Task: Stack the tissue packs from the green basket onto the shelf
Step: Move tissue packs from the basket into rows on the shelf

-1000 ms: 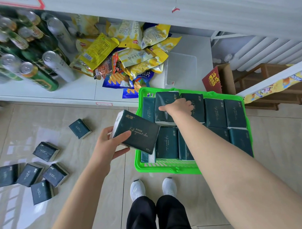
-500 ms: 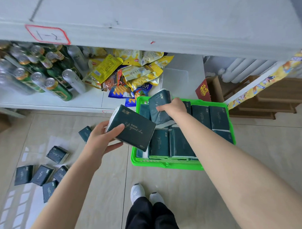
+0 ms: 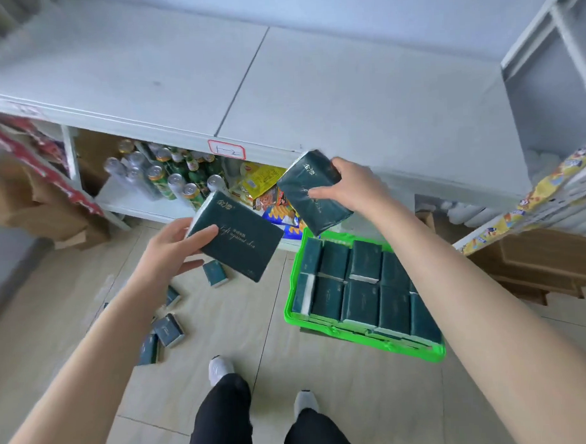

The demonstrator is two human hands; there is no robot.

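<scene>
**Pale shelf top now fills the view; both packs are up**

Grey-white shelf [image 3: 314, 98] boards take up the upper half of the view, where half a second ago only the front lip showed. The right hand [image 3: 353, 183] pinches the second tissue pack [image 3: 312, 194], thumb on its dark face. Earlier that pack was only just rising out of the green basket [image 3: 338, 331]; now it hangs tilted, clear above the basket's far corner, level with the shelf's front edge. The left hand [image 3: 173, 249] still grips the first tissue pack [image 3: 239, 237], thumb on top, held over the floor [image 3: 256, 339] left of the basket. Remaining packs [image 3: 362, 297] fill the basket in rows. Loose packs [image 3: 167, 329] lie on the tiles, as before. Cans [image 3: 170, 179] and snack bags [image 3: 260, 183] sit on the lower shelf.
</scene>
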